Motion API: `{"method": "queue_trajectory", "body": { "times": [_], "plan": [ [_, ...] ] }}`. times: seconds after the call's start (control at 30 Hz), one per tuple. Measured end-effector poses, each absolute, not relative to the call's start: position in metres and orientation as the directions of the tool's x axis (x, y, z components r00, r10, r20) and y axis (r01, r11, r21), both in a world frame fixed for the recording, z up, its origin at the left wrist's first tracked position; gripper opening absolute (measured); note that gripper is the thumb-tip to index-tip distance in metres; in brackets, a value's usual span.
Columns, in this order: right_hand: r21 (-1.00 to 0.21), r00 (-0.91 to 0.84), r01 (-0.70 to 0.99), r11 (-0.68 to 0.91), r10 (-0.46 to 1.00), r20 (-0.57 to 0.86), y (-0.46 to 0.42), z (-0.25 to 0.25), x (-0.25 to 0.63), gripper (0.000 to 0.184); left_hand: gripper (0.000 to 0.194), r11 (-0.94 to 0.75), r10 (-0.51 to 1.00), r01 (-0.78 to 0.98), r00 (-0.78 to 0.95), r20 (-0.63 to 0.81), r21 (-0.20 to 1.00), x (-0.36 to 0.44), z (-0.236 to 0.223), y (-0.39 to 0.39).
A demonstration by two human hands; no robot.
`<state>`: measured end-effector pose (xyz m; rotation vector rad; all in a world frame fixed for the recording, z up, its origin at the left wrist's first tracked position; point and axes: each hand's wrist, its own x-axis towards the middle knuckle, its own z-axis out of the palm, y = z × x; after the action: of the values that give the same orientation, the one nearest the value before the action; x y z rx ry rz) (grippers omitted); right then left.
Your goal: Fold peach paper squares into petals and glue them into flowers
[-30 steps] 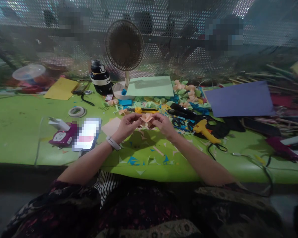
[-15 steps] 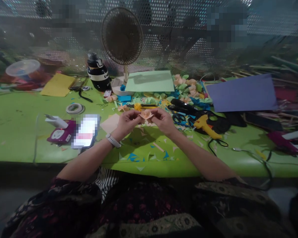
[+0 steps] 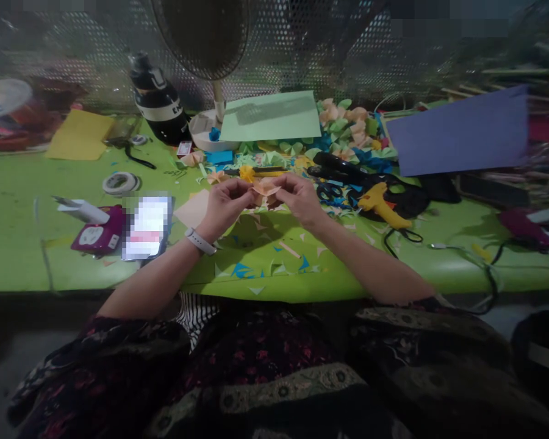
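Note:
A small folded peach paper piece [image 3: 265,188] is pinched between both my hands above the green table [image 3: 22,244]. My left hand [image 3: 226,206], with a white watch band at the wrist, grips its left side with curled fingers. My right hand [image 3: 299,200] grips its right side the same way. Loose paper scraps [image 3: 274,256] in blue, peach and green lie on the table just under the hands. A peach paper square [image 3: 193,209] lies left of my left hand.
A desk fan [image 3: 201,36] and dark bottle [image 3: 158,100] stand at the back. A yellow glue gun [image 3: 382,206], scissors [image 3: 329,194], purple sheet [image 3: 462,131], light green sheet [image 3: 272,116], folded paper flowers [image 3: 348,125], tape roll [image 3: 120,182] and phone [image 3: 146,227] lie around.
The view has tilted down and closer, so the table's things sit higher in the picture. Both hands keep pinching the peach paper piece and have shifted their fingers a little.

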<state>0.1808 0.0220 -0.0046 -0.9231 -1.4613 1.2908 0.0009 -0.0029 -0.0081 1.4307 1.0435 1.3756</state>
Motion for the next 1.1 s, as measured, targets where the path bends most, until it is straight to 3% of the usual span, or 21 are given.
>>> {"method": "queue_trajectory", "body": {
  "times": [0.13,0.23,0.4,0.57,0.7,0.8,0.87,0.93,1.0,1.1],
  "plan": [
    [-0.994,-0.256,-0.067,0.09,0.961,0.105,0.026,-0.006,0.183,0.015,0.032,-0.208,0.974,-0.031,0.081,0.21,0.978,0.002,-0.004,-0.004],
    [-0.996,-0.244,-0.072,0.043,0.968,0.059,0.032,-0.008,0.185,0.011,0.038,-0.076,0.986,-0.064,0.146,0.085,0.995,0.002,-0.003,-0.003],
    [-0.998,-0.261,-0.059,-0.013,0.965,0.003,0.038,-0.011,0.187,0.012,0.038,0.078,0.979,-0.041,0.191,-0.069,0.996,-0.001,-0.005,0.0],
    [-0.998,-0.298,0.031,-0.056,0.953,-0.063,0.042,-0.016,0.188,0.013,0.03,0.096,0.984,0.042,0.147,-0.101,0.995,-0.003,-0.006,0.001],
    [-0.947,-0.246,0.292,0.136,0.967,0.063,0.046,-0.015,0.196,0.015,0.025,-0.001,0.994,0.269,0.104,-0.028,0.963,-0.007,-0.008,0.006],
    [-0.775,-0.34,0.528,0.347,0.923,0.182,0.045,0.002,0.21,0.012,0.029,-0.059,0.995,0.378,0.098,0.023,0.924,-0.01,-0.013,0.01],
    [-0.688,-0.56,0.58,0.436,0.827,0.051,0.039,0.019,0.218,0.012,0.032,-0.075,0.995,0.4,0.089,0.043,0.914,-0.012,-0.015,0.012],
    [-0.603,-0.728,0.625,0.495,0.647,-0.224,0.029,0.037,0.222,0.014,0.029,-0.062,0.996,0.408,0.082,0.031,0.911,-0.013,-0.015,0.011],
    [-0.487,-0.736,0.677,0.552,0.499,-0.458,0.017,0.051,0.219,0.021,0.023,-0.032,0.997,0.429,0.079,-0.003,0.903,-0.012,-0.011,0.009],
    [-0.325,-0.674,0.699,0.637,0.432,-0.6,-0.001,0.061,0.209,0.02,0.017,-0.011,0.999,0.441,0.04,-0.007,0.897,-0.01,-0.005,0.006]
  ]
}}
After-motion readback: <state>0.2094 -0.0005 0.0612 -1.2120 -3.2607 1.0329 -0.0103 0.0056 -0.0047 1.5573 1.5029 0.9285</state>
